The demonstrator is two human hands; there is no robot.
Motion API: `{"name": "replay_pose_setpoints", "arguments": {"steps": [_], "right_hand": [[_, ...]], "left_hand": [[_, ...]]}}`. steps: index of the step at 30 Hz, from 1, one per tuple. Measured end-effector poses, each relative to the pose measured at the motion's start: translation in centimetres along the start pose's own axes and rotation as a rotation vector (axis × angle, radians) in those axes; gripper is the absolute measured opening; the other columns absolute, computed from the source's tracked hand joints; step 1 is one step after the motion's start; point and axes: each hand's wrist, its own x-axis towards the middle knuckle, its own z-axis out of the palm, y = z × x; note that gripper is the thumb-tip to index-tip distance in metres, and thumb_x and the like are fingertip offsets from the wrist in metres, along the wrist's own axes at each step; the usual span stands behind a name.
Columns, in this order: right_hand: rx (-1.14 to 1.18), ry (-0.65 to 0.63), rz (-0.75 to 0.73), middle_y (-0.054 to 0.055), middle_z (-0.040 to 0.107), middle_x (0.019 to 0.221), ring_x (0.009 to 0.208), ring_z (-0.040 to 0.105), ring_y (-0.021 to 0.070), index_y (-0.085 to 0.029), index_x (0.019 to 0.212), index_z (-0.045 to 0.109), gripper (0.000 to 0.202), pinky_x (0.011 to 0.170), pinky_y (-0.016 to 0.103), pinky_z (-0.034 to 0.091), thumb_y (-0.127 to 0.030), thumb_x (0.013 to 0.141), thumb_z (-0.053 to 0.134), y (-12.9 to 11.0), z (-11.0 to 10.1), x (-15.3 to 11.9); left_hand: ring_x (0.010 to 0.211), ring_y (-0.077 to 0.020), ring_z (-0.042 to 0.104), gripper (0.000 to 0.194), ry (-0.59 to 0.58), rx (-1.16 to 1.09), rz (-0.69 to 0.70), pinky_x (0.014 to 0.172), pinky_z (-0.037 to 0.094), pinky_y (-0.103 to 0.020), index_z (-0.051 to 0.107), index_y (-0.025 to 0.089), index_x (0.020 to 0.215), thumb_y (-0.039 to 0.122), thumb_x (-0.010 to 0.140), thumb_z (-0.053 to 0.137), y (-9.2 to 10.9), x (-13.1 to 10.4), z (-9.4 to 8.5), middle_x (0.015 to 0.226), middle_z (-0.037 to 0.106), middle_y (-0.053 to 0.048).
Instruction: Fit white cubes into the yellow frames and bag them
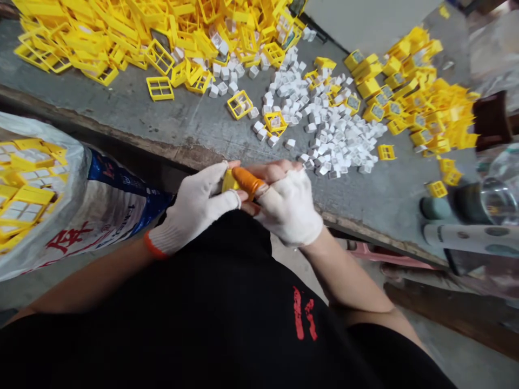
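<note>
My left hand [198, 202], in a white knit glove with bare fingertips, grips a small yellow plastic piece [229, 182] between thumb and fingers. Close against it, my right hand [290, 202] is closed in a similar glove, and its thumb wears an orange wrapping [246, 181]. That thumb presses on the yellow piece from the right. Most of the piece is hidden by the fingers, so its shape and anything inside it cannot be made out. Both hands are just in front of the table edge, near my body.
On the grey table [190, 127] lie a big heap of yellow window-like frames [133, 32], a spread of small white cubes [340, 135], and a pile of yellow pieces [441, 108] at right. An open sack [101, 216] of yellow-and-white pieces stands left. Cylindrical containers [498, 200] are at right.
</note>
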Motion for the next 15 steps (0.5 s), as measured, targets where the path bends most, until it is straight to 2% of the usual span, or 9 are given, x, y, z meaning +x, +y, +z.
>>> {"name": "replay_pose_setpoints", "arguments": {"steps": [2,5,8,11,13,15], "right_hand": [[0.173,0.049,0.117,0.013,0.079,0.126,0.111,0.072,0.0311,-0.028,0.143,0.080,0.067,0.099,0.052,0.061,-0.080,0.104,0.066,-0.1,0.9,-0.3],[0.609,0.100,0.308,0.009,0.079,0.116,0.105,0.075,0.0283,-0.026,0.134,0.083,0.077,0.096,0.047,0.065,-0.089,0.089,0.078,0.2,1.6,-0.4],[0.869,0.155,0.395,0.005,0.079,0.106,0.102,0.075,0.0266,-0.027,0.112,0.087,0.064,0.094,0.044,0.067,-0.083,0.082,0.090,-0.1,1.3,-0.2],[0.979,0.235,0.419,0.005,0.079,0.111,0.106,0.075,0.0256,-0.029,0.107,0.088,0.052,0.097,0.042,0.066,-0.070,0.078,0.100,-1.0,1.4,0.1],[1.066,0.251,0.460,0.003,0.078,0.104,0.098,0.075,0.0237,-0.028,0.104,0.087,0.056,0.091,0.040,0.066,-0.071,0.072,0.103,-1.2,2.0,0.2],[1.156,0.215,0.526,0.001,0.076,0.094,0.088,0.073,0.0215,-0.027,0.100,0.085,0.062,0.083,0.038,0.065,-0.073,0.065,0.106,-0.9,2.9,0.1]], "left_hand": [[0.107,-0.0269,0.079,0.036,0.003,0.191,0.115,0.097,0.065,-0.037,0.082,0.019,0.121,0.027,0.087,0.087,-0.1,0.0,-0.4,0.115,0.084,-0.007],[0.107,-0.0272,0.080,0.035,-0.015,0.279,0.238,0.098,0.065,-0.040,0.077,0.019,0.126,0.026,0.091,0.081,-0.4,-0.2,-0.7,0.122,0.083,-0.009],[0.111,-0.0277,0.079,0.040,0.009,0.362,0.436,0.098,0.066,-0.042,0.073,0.021,0.131,0.018,0.091,0.078,-0.5,-0.6,-0.8,0.126,0.080,-0.011],[0.111,-0.0271,0.079,0.046,0.029,0.401,0.642,0.097,0.066,-0.042,0.071,0.023,0.133,0.012,0.089,0.078,-0.4,-1.0,-0.5,0.125,0.079,-0.009],[0.108,-0.0266,0.079,0.040,0.073,0.411,0.612,0.096,0.066,-0.043,0.071,0.025,0.129,0.013,0.092,0.078,-0.4,-1.0,-0.4,0.121,0.079,-0.009],[0.106,-0.0264,0.079,0.032,0.100,0.429,0.493,0.098,0.066,-0.044,0.073,0.025,0.123,0.016,0.093,0.078,-0.4,-0.9,-0.5,0.118,0.080,-0.008]]}}
